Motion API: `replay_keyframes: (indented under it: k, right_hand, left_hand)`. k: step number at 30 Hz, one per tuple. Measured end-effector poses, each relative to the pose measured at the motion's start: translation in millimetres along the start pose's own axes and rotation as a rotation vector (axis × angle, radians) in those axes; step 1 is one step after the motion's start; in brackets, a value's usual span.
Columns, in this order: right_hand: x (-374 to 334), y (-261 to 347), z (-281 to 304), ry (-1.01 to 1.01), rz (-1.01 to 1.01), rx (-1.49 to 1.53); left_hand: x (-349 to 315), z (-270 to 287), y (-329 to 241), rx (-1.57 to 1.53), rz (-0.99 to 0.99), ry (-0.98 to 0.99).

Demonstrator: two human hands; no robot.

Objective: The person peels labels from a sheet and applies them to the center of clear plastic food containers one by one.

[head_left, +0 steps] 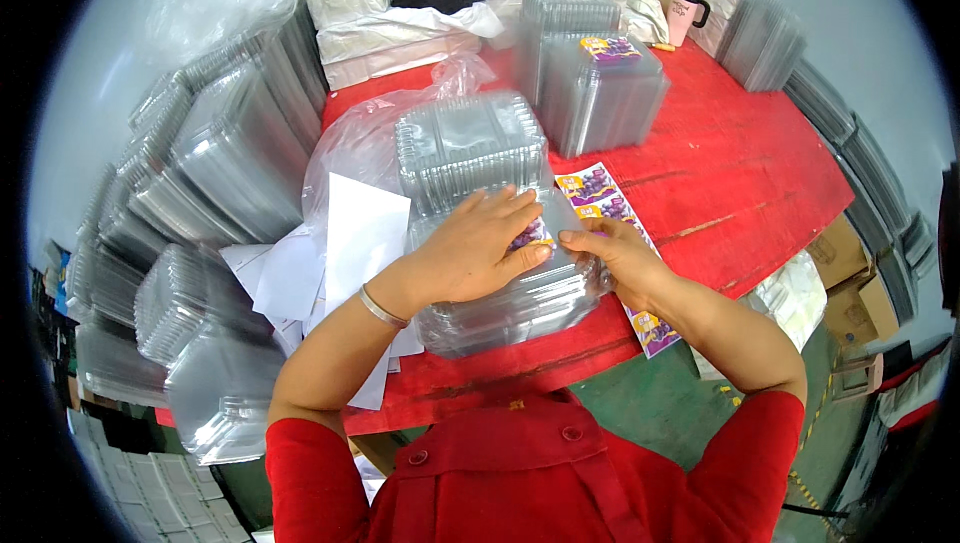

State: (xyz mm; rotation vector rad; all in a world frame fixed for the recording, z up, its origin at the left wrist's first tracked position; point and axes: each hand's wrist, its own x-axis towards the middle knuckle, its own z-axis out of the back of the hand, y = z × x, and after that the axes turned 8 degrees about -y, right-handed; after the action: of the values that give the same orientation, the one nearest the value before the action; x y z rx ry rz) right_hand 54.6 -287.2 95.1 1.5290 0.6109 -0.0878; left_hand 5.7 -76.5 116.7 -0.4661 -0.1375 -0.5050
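Observation:
In front of me is a stack of clear plastic containers (505, 318) on the red table. My left hand (465, 253) lies flat over the top one, fingers stretched, partly covering a purple and yellow grape sticker (535, 235). With thumb and bent fingers, my right hand (625, 261) grips the right edge of that container; its fingertips are partly hidden. Beside the stack, running under my right forearm, is a sheet of matching stickers (592, 186). Directly behind stands another block of clear containers (468, 148).
White paper sheets (365, 228) lie left of the stack. Farther back, a stack of clear containers (605, 103) carries a sticker on top. Tall container stacks (235, 153) crowd the left side. A pink tumbler (684, 13) stands at the far right. Cardboard boxes (850, 283) sit below the table's right edge.

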Motion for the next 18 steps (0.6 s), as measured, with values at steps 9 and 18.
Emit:
replay_keyframes:
  k: [9,18]
  right_hand:
    - [4.1,-2.1,4.4,-0.013,-0.002,0.067]
    - [-11.8,21.6,-12.2,0.071,-0.034,0.194]
  left_hand:
    - [-48.2,0.9,-42.2,-0.022,-0.295,-0.338]
    - [-80.1,-54.6,-51.8,0.076,-0.160,-0.074]
